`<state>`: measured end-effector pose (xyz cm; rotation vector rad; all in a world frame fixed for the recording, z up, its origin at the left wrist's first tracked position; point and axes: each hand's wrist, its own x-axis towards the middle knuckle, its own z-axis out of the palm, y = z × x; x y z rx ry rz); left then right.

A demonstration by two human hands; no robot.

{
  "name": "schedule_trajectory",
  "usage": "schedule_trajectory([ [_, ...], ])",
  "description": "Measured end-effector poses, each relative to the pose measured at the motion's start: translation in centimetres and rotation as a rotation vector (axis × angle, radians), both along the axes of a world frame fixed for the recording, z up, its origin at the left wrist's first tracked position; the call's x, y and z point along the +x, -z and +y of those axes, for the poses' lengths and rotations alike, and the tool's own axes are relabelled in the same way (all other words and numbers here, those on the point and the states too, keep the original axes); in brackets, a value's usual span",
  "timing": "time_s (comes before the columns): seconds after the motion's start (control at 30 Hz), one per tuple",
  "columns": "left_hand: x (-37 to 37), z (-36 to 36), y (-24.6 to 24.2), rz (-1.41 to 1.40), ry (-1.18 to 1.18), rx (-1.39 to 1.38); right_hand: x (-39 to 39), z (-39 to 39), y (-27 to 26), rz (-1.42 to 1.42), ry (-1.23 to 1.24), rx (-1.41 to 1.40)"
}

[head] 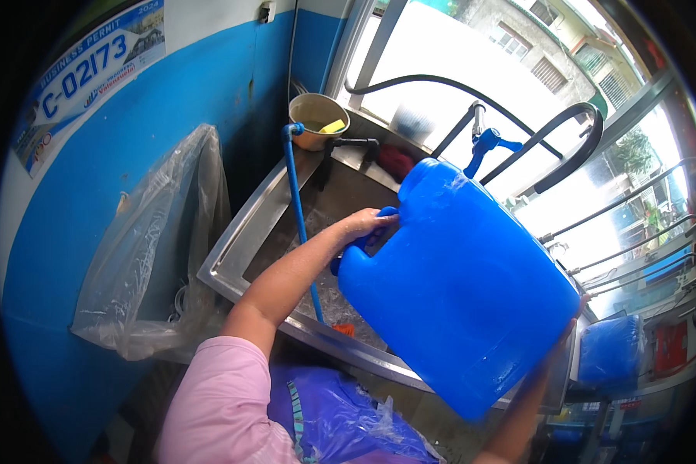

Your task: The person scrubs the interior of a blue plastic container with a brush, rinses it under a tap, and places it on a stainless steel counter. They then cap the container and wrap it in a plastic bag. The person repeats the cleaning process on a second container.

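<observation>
A large blue plastic water jug (452,272) is held tilted above the stainless steel sink (232,255), its neck pointing up and away from me. My left hand (368,225) grips the jug's handle on the left side. At the lower right, my right hand (574,313) supports the jug's base; most of its fingers are hidden behind the jug. Water droplets wet the jug's surface and my left forearm. Inside the sink, an orange object (343,330) shows by the near wall, partly covered by the rim.
A blue pipe (298,220) crosses the sink's left part. Behind stand a bucket (319,139) with a yellow sponge (332,126) and a blue-handled valve (490,142). Clear plastic sheeting (145,243) hangs at left. Another wrapped blue container (612,351) sits at right, below several thin metal pipes (620,194).
</observation>
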<state>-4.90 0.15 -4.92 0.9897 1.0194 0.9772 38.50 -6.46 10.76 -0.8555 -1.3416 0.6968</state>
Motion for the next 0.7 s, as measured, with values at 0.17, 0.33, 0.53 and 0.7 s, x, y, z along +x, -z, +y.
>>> schedule_trajectory([
  [0.17, -7.3, -6.2, -1.1, -0.158, -0.139, -0.050, -4.3, 3.7, 1.3, -0.037, -0.307, -0.114],
  [0.33, -10.2, -14.0, -3.8, -0.128, -0.407, 0.000, -9.8, 11.3, 5.9, -0.232, -0.166, -0.194],
  [0.53, -4.3, -20.2, -4.1, 0.004, -0.609, 0.108, -20.0, 13.7, 11.5, -0.567, 0.140, -0.117],
  [0.7, 1.2, -21.0, -2.9, -0.137, -0.727, 0.009, -27.0, 5.0, 11.3, -0.595, -0.112, 0.040],
])
